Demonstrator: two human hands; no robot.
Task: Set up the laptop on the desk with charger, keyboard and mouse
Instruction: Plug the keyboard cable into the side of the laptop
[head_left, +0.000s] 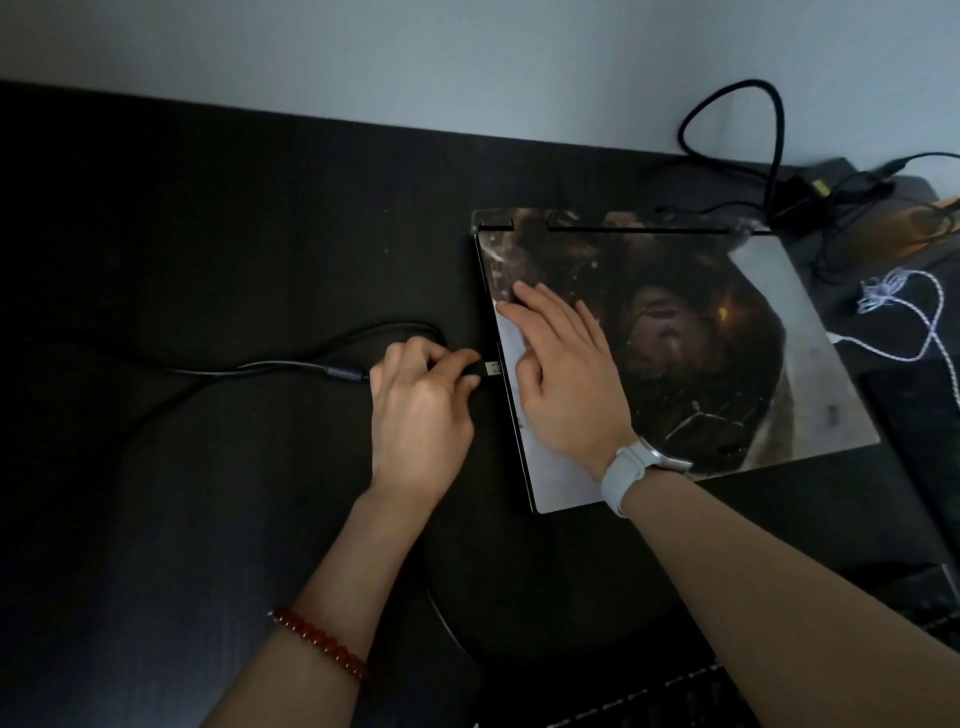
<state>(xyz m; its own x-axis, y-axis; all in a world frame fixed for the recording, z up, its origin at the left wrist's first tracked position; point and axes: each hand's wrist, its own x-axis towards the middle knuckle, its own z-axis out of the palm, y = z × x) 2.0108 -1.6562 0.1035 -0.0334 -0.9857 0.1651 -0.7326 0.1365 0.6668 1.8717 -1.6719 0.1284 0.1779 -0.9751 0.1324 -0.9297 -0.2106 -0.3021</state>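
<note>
A closed laptop (701, 332) with a dark picture skin on its lid lies on the black desk (208, 234), right of centre. My right hand (561, 374) rests flat on the lid near its left edge, fingers apart. My left hand (421, 405) pinches a black USB plug (491, 369), its metal tip right at the laptop's left side. The plug's black cable (270, 366) runs left across the desk. A black keyboard (675, 696) shows partly at the bottom edge, under my right forearm. The charger brick and cables (800, 197) lie behind the laptop at the back right.
A white braided cable (904, 312) lies right of the laptop. A black cable loop (737, 119) stands up against the pale wall. A dark pad or second device (919, 415) lies at the right edge. A round dark object (519, 597) sits in front of the laptop.
</note>
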